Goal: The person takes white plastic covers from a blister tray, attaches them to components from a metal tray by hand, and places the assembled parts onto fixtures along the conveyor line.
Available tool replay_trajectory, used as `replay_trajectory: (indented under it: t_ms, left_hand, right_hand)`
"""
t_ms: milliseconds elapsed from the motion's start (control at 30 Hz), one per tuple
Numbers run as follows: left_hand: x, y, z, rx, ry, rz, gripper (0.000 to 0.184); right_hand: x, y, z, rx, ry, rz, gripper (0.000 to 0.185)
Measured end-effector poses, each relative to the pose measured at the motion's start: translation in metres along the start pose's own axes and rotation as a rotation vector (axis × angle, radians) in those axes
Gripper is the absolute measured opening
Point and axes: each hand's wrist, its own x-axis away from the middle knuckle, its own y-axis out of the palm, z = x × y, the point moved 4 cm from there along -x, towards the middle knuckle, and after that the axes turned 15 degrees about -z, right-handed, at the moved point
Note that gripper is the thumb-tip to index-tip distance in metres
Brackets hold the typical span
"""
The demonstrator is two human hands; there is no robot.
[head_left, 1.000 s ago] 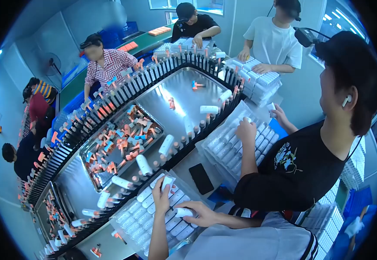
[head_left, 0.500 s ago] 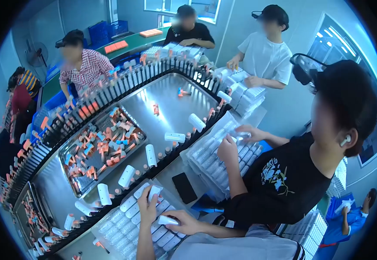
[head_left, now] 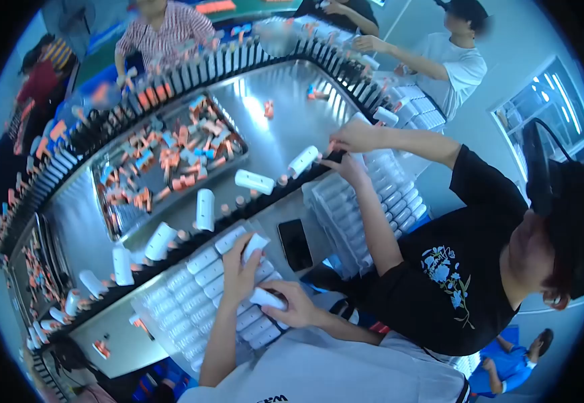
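Observation:
My left hand (head_left: 238,272) is closed around a white casing (head_left: 256,246), held above the upper part of a clear tray (head_left: 164,312) of white pieces. My right hand (head_left: 295,303) grips another white casing (head_left: 267,299) by its end, lower over the same tray. The two hands are apart. Rows of white pieces (head_left: 205,267) lie in the tray under both hands. Beyond the tray runs a black rack (head_left: 191,245) carrying white casings (head_left: 205,209) and small orange-pink parts.
A black phone (head_left: 295,244) lies right of my tray. A co-worker in black (head_left: 433,269) reaches to the rack over stacked trays (head_left: 352,221). A metal tray (head_left: 171,161) of orange and blue parts sits behind the rack. Other people stand around the line.
The view has shifted. The nearest co-worker's hands have moved from their tray up to the rack. Both my hands still hold white casings over the tray.

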Motion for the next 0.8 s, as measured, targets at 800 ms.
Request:
replay_trajectory:
  t_ms: [800]
  left_hand:
    - [-0.002,-0.004,-0.003,-0.054,0.054,0.003,0.034]
  right_hand:
    - [-0.002,0.001,-0.002,-0.021,-0.054,-0.005,0.042]
